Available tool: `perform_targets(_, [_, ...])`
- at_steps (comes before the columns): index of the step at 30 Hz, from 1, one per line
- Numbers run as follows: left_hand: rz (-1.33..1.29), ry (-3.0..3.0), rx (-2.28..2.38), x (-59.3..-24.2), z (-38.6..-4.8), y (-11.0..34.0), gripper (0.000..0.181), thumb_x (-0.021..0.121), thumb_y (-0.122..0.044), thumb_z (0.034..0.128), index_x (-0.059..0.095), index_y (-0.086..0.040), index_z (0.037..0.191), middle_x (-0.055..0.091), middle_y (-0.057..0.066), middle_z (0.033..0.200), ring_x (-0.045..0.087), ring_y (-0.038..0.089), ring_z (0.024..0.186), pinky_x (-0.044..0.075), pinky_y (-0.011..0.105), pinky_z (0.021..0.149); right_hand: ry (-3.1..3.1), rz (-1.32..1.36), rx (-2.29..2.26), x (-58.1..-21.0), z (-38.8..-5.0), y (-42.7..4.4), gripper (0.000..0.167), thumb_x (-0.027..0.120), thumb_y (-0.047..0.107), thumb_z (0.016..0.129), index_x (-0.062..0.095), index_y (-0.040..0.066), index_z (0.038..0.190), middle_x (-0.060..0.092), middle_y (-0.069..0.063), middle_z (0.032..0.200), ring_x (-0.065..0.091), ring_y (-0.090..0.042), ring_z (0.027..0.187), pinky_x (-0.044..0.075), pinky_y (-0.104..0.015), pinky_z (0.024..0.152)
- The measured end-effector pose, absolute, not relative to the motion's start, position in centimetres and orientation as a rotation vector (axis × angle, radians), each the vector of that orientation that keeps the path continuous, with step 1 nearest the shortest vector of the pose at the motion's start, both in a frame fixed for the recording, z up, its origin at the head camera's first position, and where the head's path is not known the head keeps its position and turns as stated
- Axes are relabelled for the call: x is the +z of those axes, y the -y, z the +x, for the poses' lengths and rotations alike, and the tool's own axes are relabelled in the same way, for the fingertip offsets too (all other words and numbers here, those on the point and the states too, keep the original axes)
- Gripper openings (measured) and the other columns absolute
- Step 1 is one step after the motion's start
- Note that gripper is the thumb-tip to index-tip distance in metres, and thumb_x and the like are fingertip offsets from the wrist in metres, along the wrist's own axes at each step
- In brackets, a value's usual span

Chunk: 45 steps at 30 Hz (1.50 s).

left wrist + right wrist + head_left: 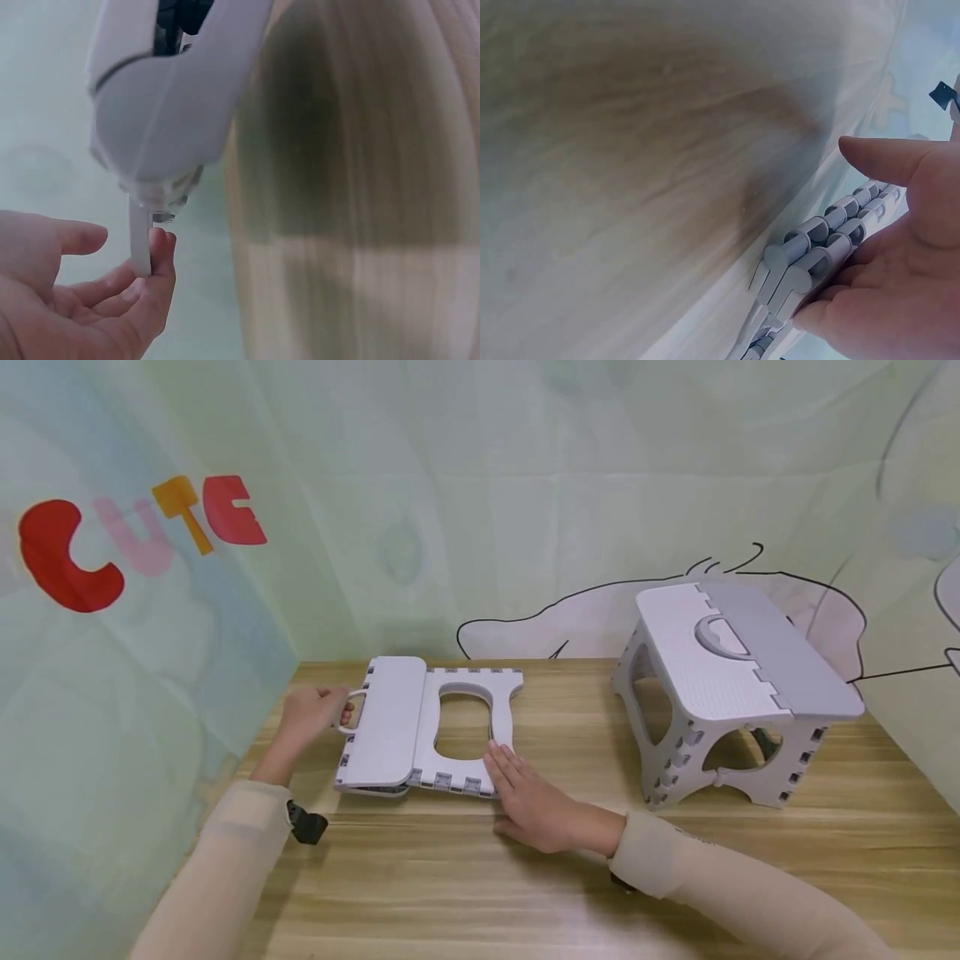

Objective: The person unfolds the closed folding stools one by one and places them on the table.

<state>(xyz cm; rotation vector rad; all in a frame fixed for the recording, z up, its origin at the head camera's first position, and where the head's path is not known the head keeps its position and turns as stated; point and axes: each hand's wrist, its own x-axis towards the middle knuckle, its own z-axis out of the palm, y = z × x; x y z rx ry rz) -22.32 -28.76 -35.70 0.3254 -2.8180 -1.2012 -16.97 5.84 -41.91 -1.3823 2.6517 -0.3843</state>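
Observation:
A white folding stool (386,718) lies on the wooden surface, its top panel on the left and a leg frame with an oval opening flat to the right. The left hand (311,714) has its fingers curled through the handle at the stool's left edge; in the left wrist view those fingers (154,292) hook round the thin handle (140,240), thumb apart. With nearly straight fingers, the right hand (536,802) rests on the leg frame's near right corner. The right wrist view shows the palm (900,277) beside the hinged edge (832,232).
A second stool (720,693), white and grey, stands unfolded on the wooden surface (450,877) at the right. Behind hangs a pale green printed cloth (450,510), with coloured letters on its left part. Dark devices are strapped at both wrists.

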Motion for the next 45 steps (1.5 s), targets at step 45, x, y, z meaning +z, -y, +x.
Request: perform_targets(45, [0.179, 2.623, -1.530, -27.1, -20.7, 24.0, 0.058, 0.050, -0.041, 0.1035, 0.062, 0.014, 0.122, 0.056, 0.022, 0.130, 0.062, 0.012, 0.100, 0.053, 0.028, 0.095, -2.580, -1.145, -0.723, -41.5, -16.2, -8.1, 0.095, 0.064, 0.027, 0.099, -0.005, -0.007, 0.155, -0.012, -0.023, 0.162, -0.007, -0.034, 0.149, 0.011, -0.045, 0.121])
